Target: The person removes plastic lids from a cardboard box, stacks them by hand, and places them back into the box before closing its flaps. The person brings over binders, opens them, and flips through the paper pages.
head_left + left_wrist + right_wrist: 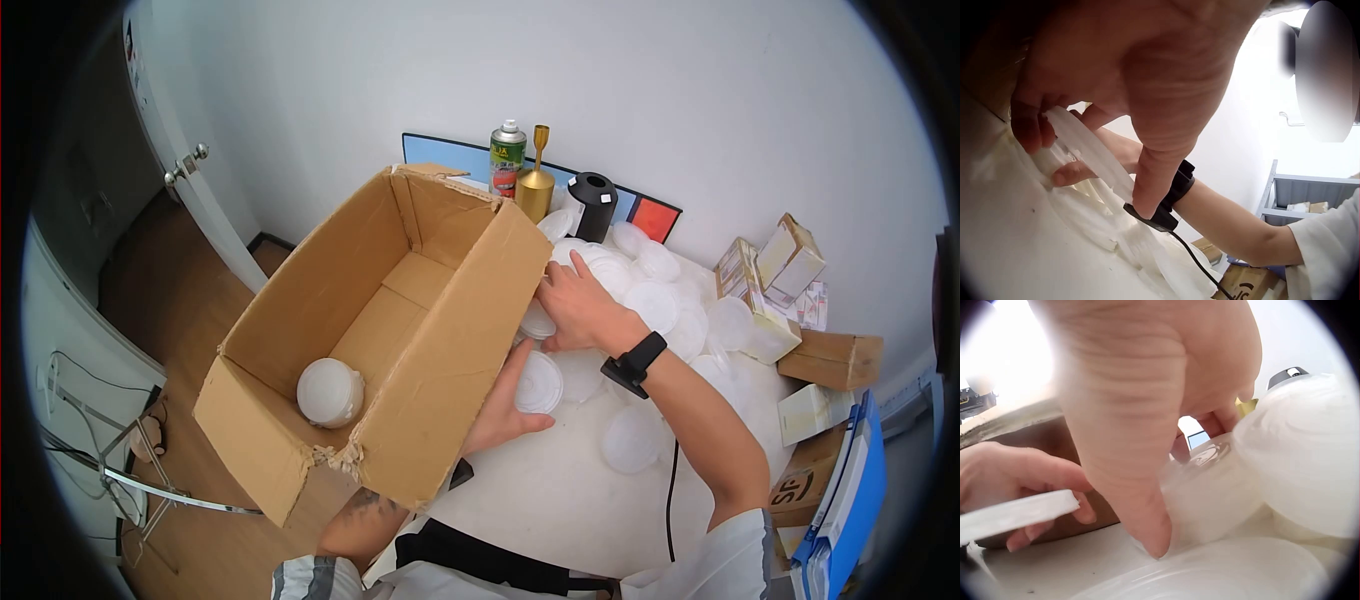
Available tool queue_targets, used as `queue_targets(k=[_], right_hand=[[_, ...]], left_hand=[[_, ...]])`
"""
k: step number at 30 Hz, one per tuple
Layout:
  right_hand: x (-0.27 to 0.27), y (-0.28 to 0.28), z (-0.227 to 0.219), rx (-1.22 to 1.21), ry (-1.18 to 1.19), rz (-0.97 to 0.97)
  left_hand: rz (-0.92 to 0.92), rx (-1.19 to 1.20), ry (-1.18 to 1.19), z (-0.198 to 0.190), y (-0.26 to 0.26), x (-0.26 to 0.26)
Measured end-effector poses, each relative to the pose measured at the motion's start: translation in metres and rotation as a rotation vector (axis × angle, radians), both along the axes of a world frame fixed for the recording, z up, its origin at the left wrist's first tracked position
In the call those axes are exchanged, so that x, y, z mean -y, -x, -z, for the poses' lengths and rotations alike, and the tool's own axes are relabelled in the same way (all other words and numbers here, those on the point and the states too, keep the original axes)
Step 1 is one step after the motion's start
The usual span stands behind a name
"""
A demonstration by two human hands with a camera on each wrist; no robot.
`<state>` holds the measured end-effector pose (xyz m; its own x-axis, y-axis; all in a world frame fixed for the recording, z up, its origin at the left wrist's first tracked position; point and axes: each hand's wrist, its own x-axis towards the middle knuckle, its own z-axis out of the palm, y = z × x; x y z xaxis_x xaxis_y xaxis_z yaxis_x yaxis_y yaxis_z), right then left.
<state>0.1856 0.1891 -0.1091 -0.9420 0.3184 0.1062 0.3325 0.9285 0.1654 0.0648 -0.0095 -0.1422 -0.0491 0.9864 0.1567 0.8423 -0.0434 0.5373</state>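
Note:
My left hand (pixel 497 408) pinches a round white plastic lid (pixel 540 383) at its edge, beside the cardboard box. In the left wrist view the lid (pixel 1100 153) stands tilted between thumb and fingers. My right hand (pixel 580 308), with a black band on its wrist, reaches down by the box's right wall. Its thumb and fingers grip a translucent round tub (pixel 1216 494), best seen in the right wrist view. Inside the tilted, open cardboard box (pixel 450 370) one white lidded tub (pixel 330 392) lies near the front end.
Many translucent lids and tubs (pixel 655 305) are heaped right of the box. Behind them stand a spray can (pixel 508 160), a gold candle holder (pixel 536 185) and a black cylinder (pixel 592 205). Small boxes (pixel 790 260) and blue folders (pixel 855 490) line the right; a black cable (pixel 672 500) crosses the table.

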Motion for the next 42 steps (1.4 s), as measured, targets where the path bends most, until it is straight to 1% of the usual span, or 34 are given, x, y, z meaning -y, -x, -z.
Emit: queue_targets(k=[1,2,4,6,8,9,10,11,12,13,14,16,17,19,20,22,23,24,25,26,27,28,29,30,31,32,34,35,37,38,40,41,42], right_hand=[[-0.002,0.001,0.003,0.012,0.027,-0.004],[-0.004,0.003,0.004,0.029,0.053,-0.012],[-0.005,0.006,0.008,0.017,-0.006,-0.028],[-0.007,0.003,0.006,0.005,-0.073,-0.043],[0.001,-0.004,-0.02,-0.24,0.017,-0.081],[0.004,-0.009,-0.033,-0.268,-0.002,-0.048],[0.006,-0.017,-0.045,-0.247,-0.003,-0.066],[0.006,-0.026,-0.057,-0.294,0.214,0.041],[0.007,-0.032,-0.067,-0.341,0.429,0.157],[0.011,-0.037,-0.075,-0.404,0.499,0.189],[0.007,-0.045,-0.071,-0.396,0.495,0.188],[0.001,-0.058,-0.063,-0.599,0.912,0.187],[0.001,-0.066,-0.061,-0.592,0.909,0.188],[0.016,-0.08,-0.069,-0.683,1.323,0.167],[0.022,-0.087,-0.067,-0.677,1.324,0.174],[0.036,-0.098,-0.065,-0.741,1.38,0.163],[0.05,-0.1,-0.068,-0.755,1.361,0.2],[0.061,-0.1,-0.065,-0.739,1.371,0.206],[0.071,-0.1,-0.06,-0.668,1.129,0.2],[0.08,-0.098,-0.056,-0.594,0.89,0.19],[0.091,-0.093,-0.055,-0.52,0.69,0.149],[0.098,-0.086,-0.053,-0.51,0.697,0.154],[0.104,-0.08,-0.051,-0.463,0.559,0.14],[0.104,-0.078,-0.051,-0.415,0.42,0.122],[0.103,-0.077,-0.048,-0.442,0.444,0.123],[0.1,-0.078,-0.044,-0.433,0.446,0.118],[0.095,-0.082,-0.035,-0.606,0.609,0.127],[0.095,-0.081,-0.03,-0.598,0.611,0.119],[0.097,-0.082,-0.021,-0.716,0.781,0.11],[0.097,-0.083,-0.017,-0.707,0.784,0.109],[0.096,-0.084,-0.012,-0.755,0.758,0.137],[0.097,-0.085,-0.011,-0.753,0.762,0.14],[0.097,-0.086,-0.011,-0.748,0.765,0.14]], left_hand=[[0.008,0.071,0.014,0.004,0.0,-0.004],[0.004,0.078,0.009,0.006,0.002,-0.008],[0.116,0.385,-0.011,0.005,0.004,-0.019],[0.086,0.389,-0.01,-0.005,0.004,-0.02],[0.049,0.399,-0.015,-0.008,0.006,-0.025],[0.037,0.415,-0.143,0.001,0.01,-0.027],[0.02,0.43,-0.268,0.008,0.01,-0.026],[0.002,0.446,-0.274,-0.003,0.009,-0.022],[-0.036,0.646,-0.045,-0.026,0.01,-0.018],[-0.064,0.837,0.187,-0.038,0.011,-0.017],[-0.064,0.845,0.184,-0.028,0.011,-0.019],[0.074,0.755,-0.115,-0.003,0.014,-0.024],[0.073,0.762,-0.118,0.008,0.01,-0.028],[0.174,1.253,0.138,0.017,-0.003,-0.035],[0.174,1.262,0.139,0.021,-0.009,-0.036],[0.086,1.411,0.149,0.03,-0.019,-0.037],[0.078,1.424,0.149,0.031,-0.024,-0.039],[0.062,1.485,0.099,0.034,-0.03,-0.039],[0.042,1.545,0.048,0.037,-0.035,-0.038],[0.026,1.557,0.052,0.029,-0.037,-0.034],[0.068,1.774,0.13,0.01,-0.036,-0.028],[0.117,1.987,0.212,-0.001,-0.034,-0.025],[0.116,1.995,0.216,-0.002,-0.035,-0.023],[0.226,2.152,0.203,-0.003,-0.034,-0.025],[0.344,2.304,0.183,-0.003,-0.033,-0.025],[0.34,2.312,0.174,0.001,-0.032,-0.026],[0.478,2.191,0.204,0.011,-0.031,-0.028],[0.474,2.196,0.192,0.011,-0.032,-0.026],[0.51,2.22,0.201,0.009,-0.037,-0.022],[0.506,2.227,0.195,0.008,-0.037,-0.021],[0.7,2.327,0.14,0.008,-0.036,-0.021],[0.696,2.331,0.142,0.011,-0.037,-0.022],[0.645,2.266,0.138,0.014,-0.038,-0.023]])
